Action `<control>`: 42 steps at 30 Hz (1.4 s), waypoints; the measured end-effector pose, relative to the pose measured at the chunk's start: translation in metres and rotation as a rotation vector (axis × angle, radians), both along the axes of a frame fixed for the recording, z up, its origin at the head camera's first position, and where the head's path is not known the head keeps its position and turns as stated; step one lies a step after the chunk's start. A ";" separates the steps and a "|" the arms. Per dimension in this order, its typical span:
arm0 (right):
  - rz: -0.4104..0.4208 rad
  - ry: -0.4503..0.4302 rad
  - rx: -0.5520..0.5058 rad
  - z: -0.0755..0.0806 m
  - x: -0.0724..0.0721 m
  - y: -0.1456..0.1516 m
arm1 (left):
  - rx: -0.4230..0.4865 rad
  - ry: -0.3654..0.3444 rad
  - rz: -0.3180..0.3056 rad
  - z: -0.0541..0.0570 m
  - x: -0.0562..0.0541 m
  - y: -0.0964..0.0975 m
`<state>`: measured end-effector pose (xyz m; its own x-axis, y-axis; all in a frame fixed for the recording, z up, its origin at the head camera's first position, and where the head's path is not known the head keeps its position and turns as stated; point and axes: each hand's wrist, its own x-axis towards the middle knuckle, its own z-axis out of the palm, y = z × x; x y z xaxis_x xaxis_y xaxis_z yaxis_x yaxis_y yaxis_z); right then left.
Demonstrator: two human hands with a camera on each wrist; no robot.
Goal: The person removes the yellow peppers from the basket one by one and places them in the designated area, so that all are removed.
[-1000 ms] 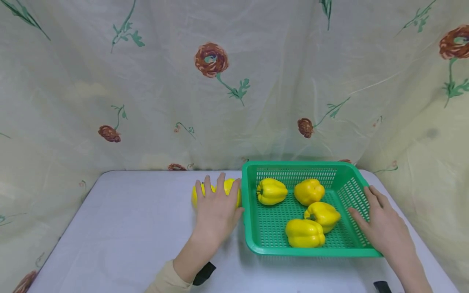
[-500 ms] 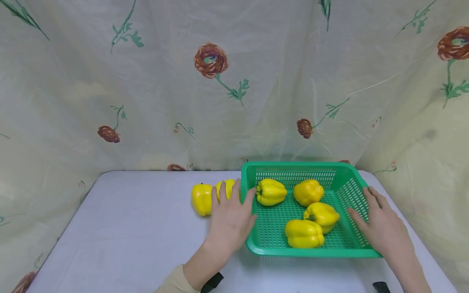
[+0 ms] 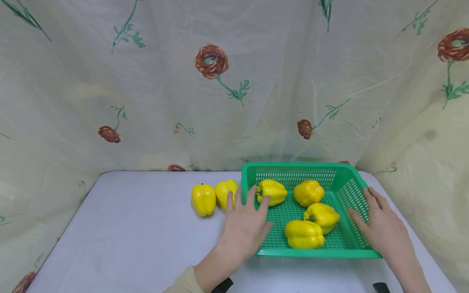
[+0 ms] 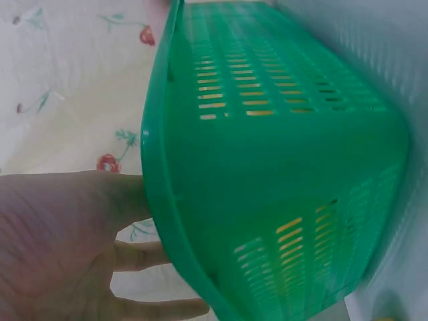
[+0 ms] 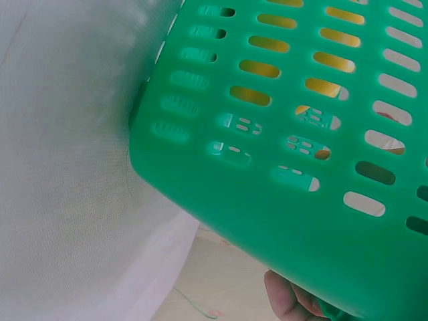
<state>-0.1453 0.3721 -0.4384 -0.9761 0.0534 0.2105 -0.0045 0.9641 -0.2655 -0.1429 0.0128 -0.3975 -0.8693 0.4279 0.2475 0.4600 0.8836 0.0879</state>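
Note:
A green plastic basket (image 3: pixel 318 253) stands on the table's right side, with several yellow bell peppers (image 3: pixel 305 234) lying in it. My left hand (image 3: pixel 244 228) is over the basket's left rim, fingers spread and holding nothing. In the left wrist view, the same hand (image 4: pixel 60 247) is beside the rim, its fingers partly hidden behind it. Two more yellow bell peppers (image 3: pixel 203 200) are on the table just left of the basket, one partly behind my left fingertips. My right hand (image 3: pixel 387 228) holds the right rim, thumb on the inner side; its fingertips (image 5: pixel 284 297) show at the rim in the right wrist view.
A white cloth covers the table (image 3: pixel 139 232). Behind and to the sides hangs a pale flowered curtain (image 3: pixel 256 122). The basket's far edge lies close to the table's back edge. A dark strap end (image 3: pixel 381 287) shows near my right wrist.
My left hand has moved right and toward me, away from the two loose bell peppers to the basket's left rim, uncovering most of them. The right hand and the basket have stayed put.

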 end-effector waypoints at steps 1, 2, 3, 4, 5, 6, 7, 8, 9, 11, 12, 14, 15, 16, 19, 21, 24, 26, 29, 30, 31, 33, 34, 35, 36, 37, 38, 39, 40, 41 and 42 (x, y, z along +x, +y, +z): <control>0.000 0.000 -0.001 0.000 0.000 0.000 | 0.000 -0.010 -0.007 0.000 0.001 0.001; -0.001 0.000 0.000 0.000 0.000 0.000 | 0.002 -0.016 -0.015 0.000 0.001 0.003; -0.001 0.001 -0.001 0.000 0.000 0.000 | 0.005 -0.019 -0.023 -0.001 0.001 0.004; -0.001 0.003 0.000 0.000 0.000 0.000 | 0.005 -0.023 -0.031 -0.002 0.001 0.005; -0.002 0.005 0.001 0.000 0.000 0.000 | 0.004 -0.025 -0.036 -0.002 0.002 0.006; -0.003 0.006 0.001 0.000 0.000 0.000 | 0.003 -0.025 -0.043 -0.002 0.002 0.007; -0.003 0.007 0.003 0.000 0.000 0.000 | 0.004 -0.026 -0.051 -0.002 0.002 0.008; -0.004 0.007 0.004 0.000 0.000 0.000 | 0.004 -0.029 -0.056 -0.003 0.003 0.009; -0.003 0.006 0.004 0.000 0.000 0.000 | 0.001 -0.033 -0.059 -0.003 0.003 0.009; -0.003 0.007 0.005 -0.001 0.000 0.000 | -0.006 -0.043 -0.063 -0.003 0.003 0.012; -0.004 0.007 0.005 -0.001 0.000 0.000 | -0.008 -0.048 -0.065 -0.004 0.003 0.013; -0.003 0.010 0.005 -0.001 0.000 0.001 | -0.015 -0.056 -0.067 -0.004 0.004 0.015; -0.002 0.013 0.006 -0.001 0.000 0.001 | -0.018 -0.059 -0.068 -0.003 0.004 0.016; -0.002 0.014 0.007 -0.001 0.000 0.001 | -0.020 -0.062 -0.071 -0.003 0.005 0.017; -0.002 0.009 0.007 -0.001 0.000 0.002 | -0.030 -0.078 -0.077 -0.002 0.006 0.021; -0.002 0.003 0.005 -0.001 0.000 0.002 | -0.035 -0.080 -0.082 -0.002 0.007 0.023; -0.005 -0.002 0.002 -0.001 0.000 0.001 | -0.041 -0.070 -0.086 -0.003 0.008 0.027; -0.008 -0.002 0.002 -0.001 0.000 0.000 | -0.044 -0.066 -0.087 -0.004 0.008 0.029; -0.010 0.000 0.002 0.000 0.000 -0.001 | -0.058 -0.088 -0.081 -0.006 0.008 0.033; -0.011 -0.001 0.003 0.000 0.000 -0.001 | -0.060 -0.094 -0.081 -0.006 0.008 0.034; -0.012 -0.001 0.003 0.000 0.000 -0.001 | -0.063 -0.096 -0.082 -0.007 0.007 0.035; -0.011 0.003 0.001 0.000 0.000 -0.001 | -0.065 -0.099 -0.089 -0.007 0.007 0.036; -0.010 0.005 0.001 0.000 0.000 -0.001 | -0.064 -0.096 -0.097 -0.008 0.007 0.037; -0.010 0.005 0.001 0.000 0.000 -0.001 | -0.066 -0.092 -0.103 -0.008 0.006 0.037; -0.011 0.005 0.000 0.000 0.000 -0.001 | -0.066 -0.094 -0.109 -0.008 0.006 0.038; -0.011 0.006 0.000 0.000 0.000 -0.002 | -0.069 -0.096 -0.116 -0.008 0.005 0.038; -0.010 0.006 0.000 0.001 0.000 -0.002 | -0.074 -0.104 -0.121 -0.008 0.005 0.039; -0.011 0.003 -0.001 0.001 0.000 -0.002 | -0.078 -0.112 -0.127 -0.008 0.004 0.039; -0.011 0.002 0.000 0.001 0.000 -0.002 | -0.086 -0.117 -0.132 -0.008 0.004 0.040; -0.012 0.002 0.000 0.001 0.000 -0.002 | -0.090 -0.124 -0.136 -0.008 0.003 0.041; -0.014 0.000 0.000 0.001 0.000 -0.002 | -0.090 -0.131 -0.142 -0.008 0.003 0.041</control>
